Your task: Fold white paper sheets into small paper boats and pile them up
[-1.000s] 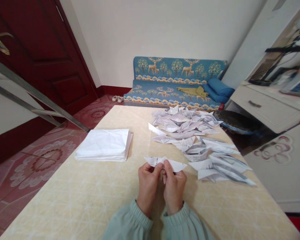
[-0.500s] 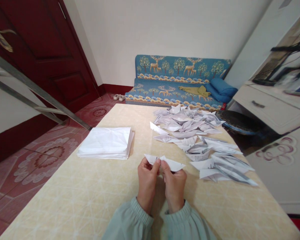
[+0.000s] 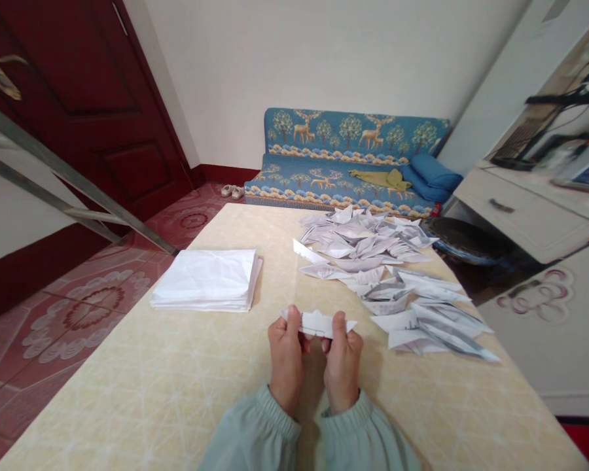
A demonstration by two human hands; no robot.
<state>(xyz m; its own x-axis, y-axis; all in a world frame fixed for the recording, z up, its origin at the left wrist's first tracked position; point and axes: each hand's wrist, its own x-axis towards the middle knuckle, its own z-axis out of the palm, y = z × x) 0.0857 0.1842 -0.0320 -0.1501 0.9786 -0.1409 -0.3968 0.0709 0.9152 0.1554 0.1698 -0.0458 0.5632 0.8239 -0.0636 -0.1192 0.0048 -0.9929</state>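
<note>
While both hands meet over the near middle of the table (image 3: 142, 392), they pinch one folded paper (image 3: 319, 323) between them: the left hand (image 3: 285, 356) nips its left end with thumb on top, and the right hand (image 3: 343, 360) nips its right end the same way, fingers pressed together on the sheet. That paper sits just above the tabletop, right of the stack (image 3: 206, 280) and near the closest edge of the pile (image 3: 387, 281).

One stack of flat white sheets lies left of the folded paper, its edges squared; how many sheets it holds cannot be counted. One loose pile of folded papers spreads right of and beyond the folded paper, dozens deep and too jumbled to count. Grey print shows on several of them and on the held one, too small to read.

Beyond the pile stands one blue sofa (image 3: 343, 163) patterned with deer and trees, with one yellow cloth (image 3: 380, 178) and one blue cushion (image 3: 434, 173) on it. Left of the sofa, two pale shoes (image 3: 232, 191) rest on the floor. One dark red door (image 3: 78, 104) stands left of the stack.
</note>
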